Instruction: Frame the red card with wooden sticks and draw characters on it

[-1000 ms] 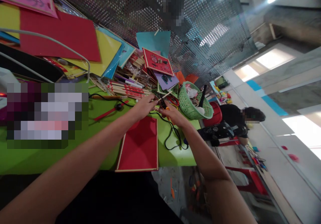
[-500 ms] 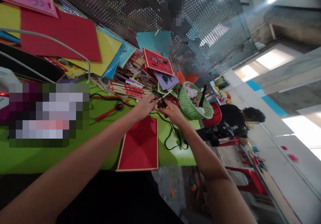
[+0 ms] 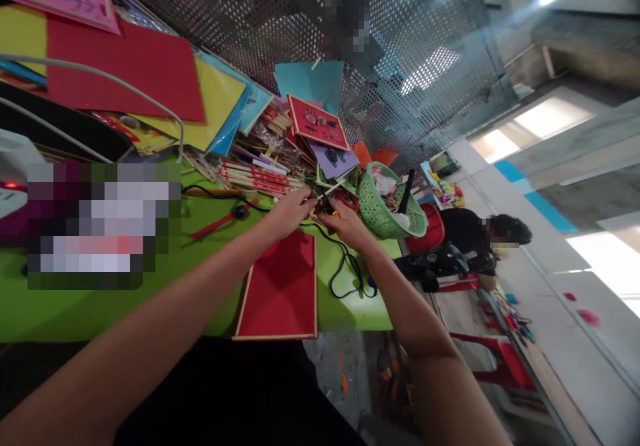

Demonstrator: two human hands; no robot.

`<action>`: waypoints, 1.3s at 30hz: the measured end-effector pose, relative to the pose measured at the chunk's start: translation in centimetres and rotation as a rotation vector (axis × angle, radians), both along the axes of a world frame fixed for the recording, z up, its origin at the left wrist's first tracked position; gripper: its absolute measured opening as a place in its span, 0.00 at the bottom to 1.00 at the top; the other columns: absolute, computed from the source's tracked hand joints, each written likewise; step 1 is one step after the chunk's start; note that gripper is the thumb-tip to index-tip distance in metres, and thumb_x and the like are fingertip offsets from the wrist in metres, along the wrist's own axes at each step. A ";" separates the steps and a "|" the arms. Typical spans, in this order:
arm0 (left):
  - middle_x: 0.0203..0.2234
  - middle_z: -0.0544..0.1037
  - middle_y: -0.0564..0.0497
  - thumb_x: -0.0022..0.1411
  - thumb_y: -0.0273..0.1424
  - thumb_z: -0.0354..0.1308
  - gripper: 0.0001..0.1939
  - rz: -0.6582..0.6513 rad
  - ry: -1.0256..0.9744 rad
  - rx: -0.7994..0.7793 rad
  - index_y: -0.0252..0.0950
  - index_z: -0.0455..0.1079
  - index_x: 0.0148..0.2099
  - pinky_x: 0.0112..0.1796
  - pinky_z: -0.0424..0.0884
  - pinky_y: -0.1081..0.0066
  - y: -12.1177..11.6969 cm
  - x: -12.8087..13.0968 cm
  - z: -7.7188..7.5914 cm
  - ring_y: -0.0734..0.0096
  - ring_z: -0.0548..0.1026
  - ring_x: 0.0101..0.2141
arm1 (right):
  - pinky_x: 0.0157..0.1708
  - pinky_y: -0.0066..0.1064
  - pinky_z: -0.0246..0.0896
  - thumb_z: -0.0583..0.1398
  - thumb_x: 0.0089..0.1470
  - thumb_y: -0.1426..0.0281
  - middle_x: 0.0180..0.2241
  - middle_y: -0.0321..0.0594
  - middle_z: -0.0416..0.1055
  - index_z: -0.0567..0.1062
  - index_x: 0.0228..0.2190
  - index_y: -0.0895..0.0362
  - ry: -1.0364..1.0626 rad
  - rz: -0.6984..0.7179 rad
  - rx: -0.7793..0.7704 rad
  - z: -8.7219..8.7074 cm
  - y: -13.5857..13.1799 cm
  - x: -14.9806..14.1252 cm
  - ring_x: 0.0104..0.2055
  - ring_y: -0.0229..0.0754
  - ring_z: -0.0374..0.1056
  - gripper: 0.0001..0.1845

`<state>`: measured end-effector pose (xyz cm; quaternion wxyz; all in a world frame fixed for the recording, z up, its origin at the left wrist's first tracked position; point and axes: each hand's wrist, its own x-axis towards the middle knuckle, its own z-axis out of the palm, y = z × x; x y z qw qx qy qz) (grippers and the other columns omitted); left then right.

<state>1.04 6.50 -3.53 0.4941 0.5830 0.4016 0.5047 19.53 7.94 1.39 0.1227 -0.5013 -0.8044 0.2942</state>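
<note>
My left hand (image 3: 290, 211) and my right hand (image 3: 345, 225) meet above the far edge of a red wood-framed board (image 3: 281, 291) on the green table (image 3: 125, 306). Both hands are closed in a pinch around a small dark object (image 3: 324, 205) with an orange part, too small to name. A thin wooden stick (image 3: 331, 189) rises from between the fingers. A black cable (image 3: 345, 269) trails from under my right hand toward the table's near edge.
A green plastic basket (image 3: 373, 206) stands just right of my hands. Bundles of wooden sticks (image 3: 255, 176), coloured paper sheets (image 3: 130, 66) and small framed pictures (image 3: 317, 123) crowd the far side. Another person (image 3: 470, 239) sits low at the right, near red stools.
My right hand has moved slightly left, closer to my left hand, so the two pinch together. The view has shifted a little.
</note>
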 end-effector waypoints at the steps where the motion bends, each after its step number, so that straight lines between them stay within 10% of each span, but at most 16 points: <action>1: 0.18 0.60 0.58 0.65 0.27 0.51 0.11 -0.001 0.001 0.001 0.38 0.60 0.28 0.28 0.55 0.70 0.0 0.0 0.1 0.73 0.59 0.24 | 0.30 0.30 0.60 0.59 0.58 0.57 0.34 0.37 0.72 0.74 0.43 0.56 -0.006 -0.003 0.021 0.0 0.0 -0.1 0.28 0.38 0.63 0.18; 27: 0.30 0.72 0.51 0.67 0.29 0.53 0.07 0.198 0.103 0.090 0.38 0.65 0.33 0.38 0.62 0.69 0.2 -0.5 -0.2 0.67 0.68 0.34 | 0.55 0.45 0.60 0.57 0.51 0.63 0.42 0.43 0.70 0.72 0.40 0.54 0.004 0.085 0.187 0.2 0.8 -1.9 0.49 0.51 0.63 0.15; 34: 0.27 0.71 0.52 0.67 0.29 0.54 0.09 0.212 0.106 0.110 0.38 0.65 0.32 0.36 0.60 0.68 0.2 -0.3 -0.4 0.68 0.67 0.31 | 0.37 0.36 0.65 0.56 0.46 0.66 0.26 0.39 0.72 0.72 0.30 0.55 -0.023 -0.087 0.067 -0.4 1.2 -1.7 0.32 0.47 0.70 0.08; 39: 0.28 0.73 0.53 0.66 0.28 0.55 0.06 0.202 0.007 0.116 0.38 0.68 0.34 0.35 0.62 0.70 0.0 0.2 -0.4 0.69 0.69 0.31 | 0.24 0.28 0.63 0.56 0.47 0.68 0.25 0.35 0.74 0.72 0.43 0.57 0.045 -0.136 -0.067 -0.5 0.9 -1.8 0.24 0.41 0.72 0.18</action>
